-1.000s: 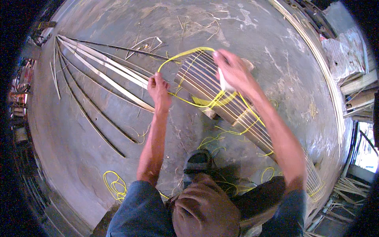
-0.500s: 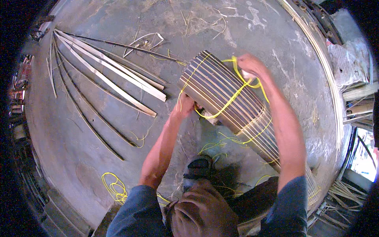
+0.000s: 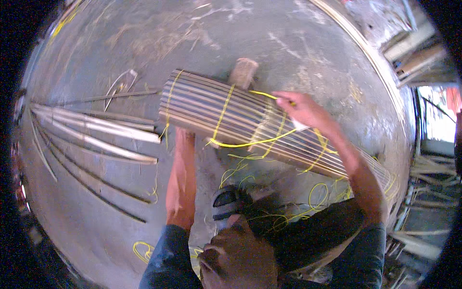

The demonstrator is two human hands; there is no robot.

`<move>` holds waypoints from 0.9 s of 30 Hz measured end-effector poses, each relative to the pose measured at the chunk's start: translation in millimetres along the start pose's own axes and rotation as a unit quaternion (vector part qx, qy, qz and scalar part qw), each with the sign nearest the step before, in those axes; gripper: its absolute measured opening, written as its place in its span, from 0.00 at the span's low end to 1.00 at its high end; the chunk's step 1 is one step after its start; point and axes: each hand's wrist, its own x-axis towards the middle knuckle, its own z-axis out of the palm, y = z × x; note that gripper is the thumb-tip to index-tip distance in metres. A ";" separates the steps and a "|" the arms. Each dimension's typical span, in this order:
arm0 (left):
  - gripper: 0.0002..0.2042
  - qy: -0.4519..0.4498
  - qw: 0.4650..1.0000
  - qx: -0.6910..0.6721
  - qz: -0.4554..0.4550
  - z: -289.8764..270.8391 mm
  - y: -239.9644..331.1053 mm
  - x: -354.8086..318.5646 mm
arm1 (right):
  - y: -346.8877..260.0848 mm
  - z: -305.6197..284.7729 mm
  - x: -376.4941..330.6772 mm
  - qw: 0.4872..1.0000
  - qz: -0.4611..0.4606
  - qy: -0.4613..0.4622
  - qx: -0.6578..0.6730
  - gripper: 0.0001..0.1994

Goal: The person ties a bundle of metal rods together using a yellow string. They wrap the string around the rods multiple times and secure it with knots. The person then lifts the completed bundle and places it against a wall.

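My right fingers (image 3: 285,95) are grasping yellow string (image 3: 240,145), now lying straighter around the slats (image 3: 202,106), apparently binding them; what my hidden left fingers are doing, I can't tell.

A head-worn fisheye looks steeply down past both forearms (image 3: 180,192) at the floor (image 3: 154,48).

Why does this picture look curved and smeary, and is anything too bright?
Head view: the fisheye lens bends the long pale strips at upper right; head view: the right hand and slatted piece look soft, perhaps motion blur; head view: the opening near the right edge is largely washed out to white.
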 end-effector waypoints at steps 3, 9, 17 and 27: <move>0.16 0.067 0.995 0.076 0.019 -9.9 -13.2 -62.5 | -21.0 8.2 -20.7 0.992 0.053 0.057 -0.096 0.17; 0.17 0.126 0.977 0.174 0.002 -17.9 -24.9 -149.1 | 29.6 -32.6 -70.2 0.992 0.096 0.021 -0.074 0.12; 0.17 0.126 0.972 0.200 -0.015 -24.3 -16.8 -172.8 | -88.9 3.5 -109.6 0.967 0.116 -0.029 -0.224 0.14; 0.17 0.037 0.987 0.151 -0.037 6.0 -17.0 -33.3 | 12.4 11.1 -212.7 0.937 0.189 0.016 -0.293 0.10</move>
